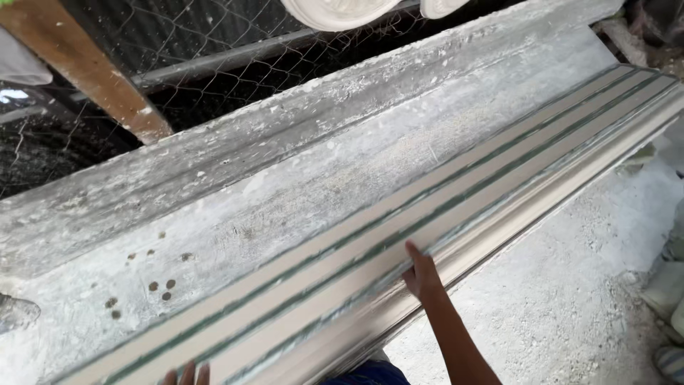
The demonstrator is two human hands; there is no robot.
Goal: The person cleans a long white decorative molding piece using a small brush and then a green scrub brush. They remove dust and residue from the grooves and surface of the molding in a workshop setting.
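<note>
head view: a long pale plaster-caked moulding strip with green grooved lines (399,228) is lying along the near edge of a grey, plaster-crusted worktop (235,214), its long axis running from the lower left up to the upper right. the right hand (420,274) is lying flat on the strip's near rim about midway along, its grip spread with fingers pointing up across the ridges, not clamped round anything. the left hand (187,373) is showing only as fingertips at the bottom edge, touching the strip's lower left end; i cannot tell whether its grip is apart or together. the strip's length is reaching well beyond the right hand on both sides, so the far upper-right end is well apart from both hands. small brown spots (153,281) are dotting the worktop left of the strip. behind the worktop, wire mesh fencing (235,43) and a slanted brown wooden post (92,71) are standing; white round plaster casts (342,11) are hanging at the top. rough pale ground (570,299) is lying to the right, below the strip.
</note>
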